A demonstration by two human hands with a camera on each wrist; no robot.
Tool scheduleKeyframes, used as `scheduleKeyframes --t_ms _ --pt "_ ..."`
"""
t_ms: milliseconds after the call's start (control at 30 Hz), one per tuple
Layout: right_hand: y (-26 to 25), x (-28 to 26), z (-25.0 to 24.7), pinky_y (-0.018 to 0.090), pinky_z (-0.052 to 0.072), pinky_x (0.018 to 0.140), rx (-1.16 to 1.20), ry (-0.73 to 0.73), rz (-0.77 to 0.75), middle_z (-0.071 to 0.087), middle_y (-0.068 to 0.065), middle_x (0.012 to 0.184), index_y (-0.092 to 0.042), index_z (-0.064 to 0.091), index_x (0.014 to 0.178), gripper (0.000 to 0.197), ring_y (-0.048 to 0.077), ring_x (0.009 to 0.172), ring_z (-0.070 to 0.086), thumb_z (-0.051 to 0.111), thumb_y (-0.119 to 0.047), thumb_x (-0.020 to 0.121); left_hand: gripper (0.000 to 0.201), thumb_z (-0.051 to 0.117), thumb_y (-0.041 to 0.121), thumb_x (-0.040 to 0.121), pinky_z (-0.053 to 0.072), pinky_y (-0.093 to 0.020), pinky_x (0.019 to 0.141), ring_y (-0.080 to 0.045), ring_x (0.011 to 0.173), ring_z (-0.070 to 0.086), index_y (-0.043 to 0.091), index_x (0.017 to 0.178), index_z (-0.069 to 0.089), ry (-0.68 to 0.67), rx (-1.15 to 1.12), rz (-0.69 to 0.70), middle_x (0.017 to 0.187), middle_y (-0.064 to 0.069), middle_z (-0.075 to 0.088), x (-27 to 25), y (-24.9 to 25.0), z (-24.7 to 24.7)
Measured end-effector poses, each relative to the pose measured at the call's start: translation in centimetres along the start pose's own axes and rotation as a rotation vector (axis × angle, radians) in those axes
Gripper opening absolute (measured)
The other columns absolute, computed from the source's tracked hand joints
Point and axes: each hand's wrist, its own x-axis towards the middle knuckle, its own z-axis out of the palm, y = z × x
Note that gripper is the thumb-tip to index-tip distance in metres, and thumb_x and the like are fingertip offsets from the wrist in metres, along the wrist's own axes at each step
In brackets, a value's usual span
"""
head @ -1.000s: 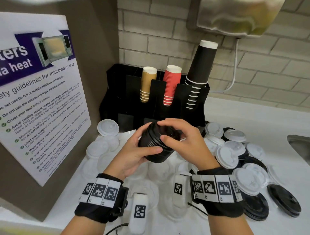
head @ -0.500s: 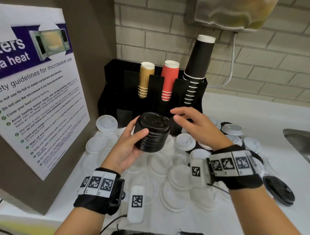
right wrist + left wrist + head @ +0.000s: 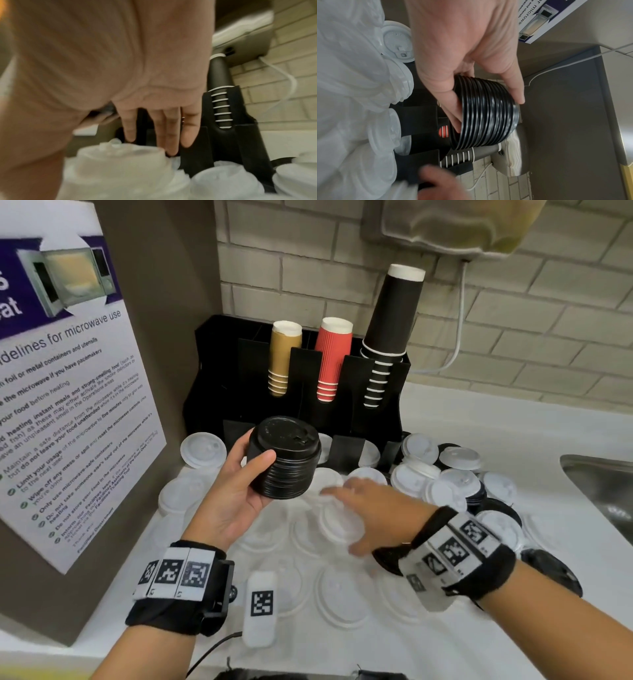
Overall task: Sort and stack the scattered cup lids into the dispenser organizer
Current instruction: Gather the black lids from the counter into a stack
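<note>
Gripping black lid stack [image 3: 286, 462] in left hand [image 3: 236, 494], organizer [image 3: 212, 378] just behind

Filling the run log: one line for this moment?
left hand: grips black lid stack | right hand: open over white lids | organizer: stack not in

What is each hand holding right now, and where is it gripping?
The left hand grips the stack of black plastic cup lids by its ribbed side, thumb in front. The right hand holds nothing, fingers straight over the white lids.
</note>
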Motion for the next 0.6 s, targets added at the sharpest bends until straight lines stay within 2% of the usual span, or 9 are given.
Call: scheduleKeyframes --t_ms 67,167,233,367,400,467,533,600 --pt "1.3 -0.3 -1.5 0.038 0.043 0.099 0.069 0.084 0.06 0.039 0.005 0.135 -0.031 0.025 0.146 0.092 0.025 0.121 0.042 0.075 -0.052 0.072 0.066 0.069 0.019 0.079 0.057 -0.034 0.079 -0.022 0.116 0.064 0.018 0.141 0.047 0.006 -0.001 0.005 0.131 -0.006 0.062 -0.1 -0.1 0.0" --pt "3.8 -1.1 -2.1 0.036 0.046 0.095 0.059 -0.005 0.233 0.047 0.008 0.13 -0.022 0.029 0.144 0.085 0.025 0.114 0.051 0.065 -0.063 0.077 0.061 0.063 0.016 0.083 0.058 -0.033 0.078 -0.021 0.115 0.065 0.017 0.142 0.045 0.003 -0.002 0.023 0.132 -0.006 0.061 -0.2 -0.1 0.2" --pt "4.8 -1.7 -1.4 0.036 0.05 0.09 0.052 -0.109 0.319 0.047 0.007 0.126 -0.023 0.026 0.143 0.086 0.024 0.107 0.055 0.067 -0.06 0.077 0.062 0.061 0.016 0.082 0.058 -0.033 0.077 -0.02 0.113 0.065 0.017 0.142 0.045 0.003 0.006 0.028 0.131 -0.005 0.061 -0.2 -0.2 0.3" --pt "5.2 -1.9 -0.2 0.03 0.049 0.07 0.089 -0.197 0.332 0.04 0.002 0.115 -0.031 0.022 0.141 0.083 0.023 0.092 0.055 0.073 -0.042 0.076 0.063 0.061 0.016 0.081 0.058 -0.033 0.076 -0.019 0.112 0.066 0.017 0.141 0.046 0.006 0.015 0.029 0.131 -0.005 0.061 -0.2 -0.3 0.5" --pt "5.1 -1.8 -0.2 0.031 0.051 0.071 0.124 -0.175 0.317 0.04 0.002 0.117 -0.032 0.022 0.14 0.083 0.024 0.094 0.055 0.073 -0.038 0.075 0.062 0.061 0.015 0.081 0.058 -0.033 0.076 -0.02 0.112 0.066 0.017 0.141 0.046 0.009 0.013 0.03 0.13 -0.005 0.062 -0.2 -0.3 0.5" --pt "5.2 -1.6 -0.8 0.034 0.052 0.082 0.215 -0.033 0.269 0.04 0.006 0.124 -0.032 0.022 0.141 0.087 0.024 0.101 0.053 0.076 -0.036 0.073 0.061 0.061 0.015 0.082 0.058 -0.033 0.077 -0.02 0.113 0.066 0.017 0.141 0.046 0.009 0.013 0.03 0.128 -0.003 0.064 -0.1 -0.4 0.6" --pt "5.3 -1.5 -1.6 0.032 0.047 0.091 0.263 0.145 0.231 0.036 0.007 0.129 -0.027 0.022 0.145 0.095 0.024 0.109 0.048 0.08 -0.041 0.071 0.063 0.065 0.017 0.08 0.058 -0.033 0.077 -0.02 0.113 0.065 0.018 0.141 0.047 0.005 0.015 0.028 0.124 0.0 0.066 -0.2 -0.5 0.7" --pt "5.0 -1.7 -1.9 0.029 0.044 0.09 0.23 0.182 0.235 0.039 0.006 0.128 -0.019 0.03 0.142 0.095 0.02 0.11 0.047 0.08 -0.052 0.068 0.071 0.072 0.022 0.074 0.057 -0.033 0.078 -0.02 0.113 0.066 0.019 0.14 0.047 -0.001 0.018 0.02 0.121 0.002 0.068 -0.2 -0.7 0.8"
